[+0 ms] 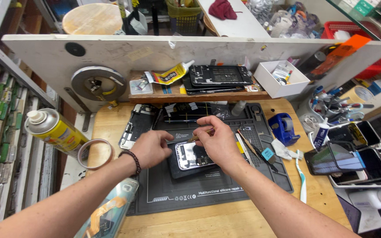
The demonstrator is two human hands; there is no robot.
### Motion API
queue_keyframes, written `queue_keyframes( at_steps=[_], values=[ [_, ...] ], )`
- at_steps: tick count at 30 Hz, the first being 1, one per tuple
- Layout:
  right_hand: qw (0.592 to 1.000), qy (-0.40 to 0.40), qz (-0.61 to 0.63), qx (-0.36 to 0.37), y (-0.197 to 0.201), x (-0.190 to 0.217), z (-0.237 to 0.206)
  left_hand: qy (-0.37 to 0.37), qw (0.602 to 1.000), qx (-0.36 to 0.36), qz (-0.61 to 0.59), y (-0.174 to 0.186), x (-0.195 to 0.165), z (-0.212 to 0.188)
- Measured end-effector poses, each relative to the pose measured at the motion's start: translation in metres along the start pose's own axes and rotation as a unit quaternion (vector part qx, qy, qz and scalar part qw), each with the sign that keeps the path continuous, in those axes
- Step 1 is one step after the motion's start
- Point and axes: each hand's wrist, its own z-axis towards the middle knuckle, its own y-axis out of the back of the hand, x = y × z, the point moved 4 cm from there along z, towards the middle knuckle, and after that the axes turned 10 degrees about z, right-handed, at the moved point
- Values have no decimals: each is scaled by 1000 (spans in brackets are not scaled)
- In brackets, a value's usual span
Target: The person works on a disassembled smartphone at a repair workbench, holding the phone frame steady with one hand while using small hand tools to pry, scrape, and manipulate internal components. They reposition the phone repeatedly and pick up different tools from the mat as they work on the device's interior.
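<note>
Two hands on one job, head view only, my read from here:

Work piece: opened phone (193,155), back up with the internals showing, lying on a dark pad at the centre of the grey silicone work mat (208,185). The mat probably keeps it from sliding and catches small parts.

Left hand (151,147): comes in from lower left, beaded bracelet (133,162) on the wrist. Fingers curled and narrow, tips at the phone's left top edge. Looks like a steadying hold so the body doesn't shift under the tool.

Right hand (219,140): comes in from lower right, wrist arched over the phone. Fingers pinched on a thin brownish tool (200,135), held low and nearly flat, tip pointing left toward the left hand. I can't tell if the tip touches the phone.

Spare tools: thin sticks and a small blue-handled piece (267,154) lie just right of the phone on the mat, within easy reach of the right hand.

Other phones: a stripped frame (138,123) at the mat's top left, more frames on the wooden shelf (155,96) behind.

Left side: yellow spray can (54,130) lying on its side, tape roll (96,153) beside it, both off the mat.

Right side: blue tape dispenser (284,128), cup of pens, tray of phones (353,150), well apart from the hands.
</note>
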Motion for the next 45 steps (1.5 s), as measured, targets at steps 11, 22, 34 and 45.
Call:
queue_keyframes(
  at_steps=[11, 22, 34, 45],
  values=[
    [996, 0, -90, 5, -14, 0, 6, 33, 999, -6, 17, -9, -40, -36],
    [996, 14, -90, 13, -17, 0, 7, 38, 999, -9, 0, -15, -36, -36],
    [976, 95, -194, -10, -24, 11, 5, 48, 999, -13, -5, -17, -35, -35],
    [886, 232, -393, 78, -47, 36, -9, 52, 998, -6, -16, -16, -36, -35]
  ],
)
